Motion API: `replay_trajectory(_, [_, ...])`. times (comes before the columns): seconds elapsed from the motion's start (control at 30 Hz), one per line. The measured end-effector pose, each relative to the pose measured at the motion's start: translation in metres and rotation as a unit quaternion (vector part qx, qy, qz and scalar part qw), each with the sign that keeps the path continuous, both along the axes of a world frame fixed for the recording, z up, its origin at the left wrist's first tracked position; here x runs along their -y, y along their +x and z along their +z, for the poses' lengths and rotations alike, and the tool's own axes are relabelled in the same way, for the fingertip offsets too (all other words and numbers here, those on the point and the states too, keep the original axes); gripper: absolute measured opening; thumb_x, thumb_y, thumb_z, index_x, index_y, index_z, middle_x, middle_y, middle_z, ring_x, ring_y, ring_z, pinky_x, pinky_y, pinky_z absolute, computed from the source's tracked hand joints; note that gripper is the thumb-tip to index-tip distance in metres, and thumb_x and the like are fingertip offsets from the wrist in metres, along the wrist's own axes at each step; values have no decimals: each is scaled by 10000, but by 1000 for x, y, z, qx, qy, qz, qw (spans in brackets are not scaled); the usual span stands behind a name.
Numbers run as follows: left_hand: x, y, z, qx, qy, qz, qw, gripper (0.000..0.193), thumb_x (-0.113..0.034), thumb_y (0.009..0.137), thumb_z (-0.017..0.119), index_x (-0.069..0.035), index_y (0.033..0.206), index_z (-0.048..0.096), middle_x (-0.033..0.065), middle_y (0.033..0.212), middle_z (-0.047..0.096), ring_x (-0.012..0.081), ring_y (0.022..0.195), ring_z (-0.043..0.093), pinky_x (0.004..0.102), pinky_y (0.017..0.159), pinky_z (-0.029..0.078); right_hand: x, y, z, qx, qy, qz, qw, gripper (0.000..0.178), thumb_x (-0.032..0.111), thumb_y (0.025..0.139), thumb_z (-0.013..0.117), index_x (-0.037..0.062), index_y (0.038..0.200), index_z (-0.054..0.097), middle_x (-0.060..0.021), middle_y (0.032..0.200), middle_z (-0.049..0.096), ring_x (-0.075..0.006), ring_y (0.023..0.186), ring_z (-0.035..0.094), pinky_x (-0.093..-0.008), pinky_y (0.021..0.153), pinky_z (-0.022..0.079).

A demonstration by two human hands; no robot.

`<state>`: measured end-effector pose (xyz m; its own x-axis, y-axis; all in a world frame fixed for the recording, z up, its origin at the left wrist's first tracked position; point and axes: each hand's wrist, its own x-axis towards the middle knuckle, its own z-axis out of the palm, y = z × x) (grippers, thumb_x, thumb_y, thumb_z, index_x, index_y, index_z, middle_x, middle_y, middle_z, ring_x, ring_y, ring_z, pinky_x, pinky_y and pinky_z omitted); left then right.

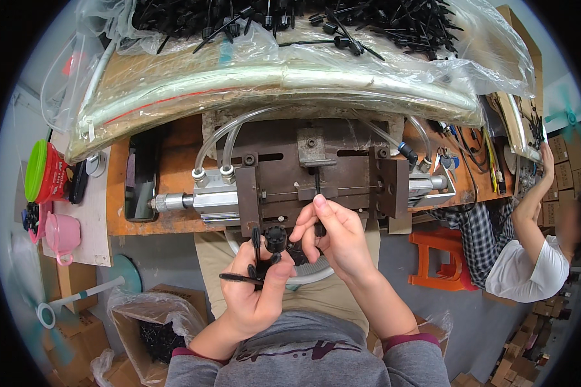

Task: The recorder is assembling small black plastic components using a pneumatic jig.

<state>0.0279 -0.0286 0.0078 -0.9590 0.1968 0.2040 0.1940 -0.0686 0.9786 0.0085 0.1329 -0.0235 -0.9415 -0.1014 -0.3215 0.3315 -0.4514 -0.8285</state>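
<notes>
- Head view, over the bench: the left hand point(255, 300) has its fingers curled round several black stemmed parts point(241, 278), a ribbed black cap point(275, 240) standing up among them.
- Right beside it, the right hand point(339, 238) brings thumb and forefinger together at a thin black rod point(317, 182); I can't tell how firmly they press.
- That rod stands just below a small metal block point(312, 147), over the dark metal fixture point(281, 173).
- Silver cylinders point(216, 203) flank the fixture left and right, with clear hoses point(206, 145) running off them.
- Beyond, a big heap of black parts point(407, 26) lies on crinkled clear plastic point(381, 74).
- Off to the left sits a pink cup point(63, 231).
- Over on the right, another person point(526, 274) sits near an orange stool point(423, 261), one arm raised.
</notes>
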Motion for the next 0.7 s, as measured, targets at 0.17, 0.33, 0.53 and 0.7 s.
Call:
replay_trajectory(0.17, [1, -1, -2, -1, 5, -12, 1000, 208, -201, 985, 511, -3, 955, 454, 126, 772, 583, 66, 535, 446, 186, 492, 369, 0, 0, 0, 9, -20, -3, 1000, 426, 345, 1037, 376, 4, 886, 582, -124, 756, 660, -121, 467, 533, -245, 461, 402])
replay_trajectory(0.33, [1, -3, -1, 4, 17, -17, 1000, 208, -197, 985, 512, 1, 938, 473, 128, 775, 592, 65, 528, 444, 188, 494, 369, 2, -1, 3, 9, -18, -6, 1000, 428, 342, 1038, 373, 2, 886, 584, -127, 753, 659, -128, 471, 538, -248, 462, 407])
replay_trajectory(0.53, [7, -7, 6, 40, 13, -47, 998, 198, -160, 951, 568, 34, 908, 565, 99, 763, 607, 91, 580, 522, 206, 512, 403, 0, 3, 4, 18, -22, -7, 1000, 380, 322, 1031, 402, -19, 1009, 566, -121, 802, 655, -129, 524, 569, -252, 511, 451])
replay_trajectory(0.7, [20, -17, 6, -29, -93, -120, 988, 91, 7, 819, 651, 24, 898, 609, 104, 775, 597, 192, 625, 597, 280, 550, 461, -7, 41, 6, -126, 320, -145, 928, 215, 156, 961, 551, -30, 1065, 527, -52, 842, 616, -49, 690, 547, -198, 604, 454])
